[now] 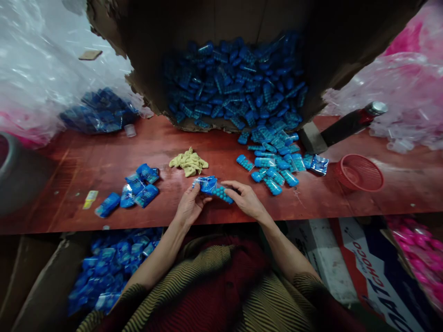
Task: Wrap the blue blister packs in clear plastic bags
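Observation:
My left hand (191, 203) pinches a small blue printed packet (206, 184) over the front of the red table. In my right hand (245, 197) is a clear bottle of blue balls (222, 193), its end against the packet; whether it is partly inside I cannot tell. Left of my hands lie several blue packets (135, 185) in a loose group. To the right, a heap of blue-capped bottles of balls (273, 161) spills from a torn cardboard box (148, 87). A crumpled yellow cloth (188, 161) lies just beyond my left hand.
A red plastic basket (360, 173) and a dark bottle with a silver cap (353, 123) are at the right. A grey container (20, 177) stands at the left edge. Below the table, a box of blue items (107, 272) sits at left. Plastic bags (384, 87) flank the box.

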Available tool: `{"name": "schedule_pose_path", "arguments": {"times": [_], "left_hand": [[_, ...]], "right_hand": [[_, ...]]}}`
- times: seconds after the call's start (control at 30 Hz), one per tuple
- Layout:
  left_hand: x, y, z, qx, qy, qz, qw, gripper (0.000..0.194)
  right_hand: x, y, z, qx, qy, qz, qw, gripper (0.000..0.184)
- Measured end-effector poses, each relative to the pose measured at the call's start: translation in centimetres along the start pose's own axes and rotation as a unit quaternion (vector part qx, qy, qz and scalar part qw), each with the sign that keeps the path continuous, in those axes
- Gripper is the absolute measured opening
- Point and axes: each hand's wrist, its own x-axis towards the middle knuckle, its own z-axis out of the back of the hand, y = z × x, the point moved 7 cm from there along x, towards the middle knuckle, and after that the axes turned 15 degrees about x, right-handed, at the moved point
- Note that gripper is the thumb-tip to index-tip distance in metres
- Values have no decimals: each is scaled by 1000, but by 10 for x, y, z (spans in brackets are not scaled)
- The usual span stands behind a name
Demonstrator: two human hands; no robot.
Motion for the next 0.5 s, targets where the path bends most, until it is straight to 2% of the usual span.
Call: {"name": "schedule_pose_path", "arguments": {"times": [0.17, 0.5], "left_hand": [[1, 0, -1, -7, 8, 7, 1000, 17], [1, 4, 0, -28, -18, 19, 999, 13]], "right_hand": [[-1, 4, -1, -6, -10, 0, 1000, 30], [-5, 8, -2, -34, -29, -7, 999, 30]]}}
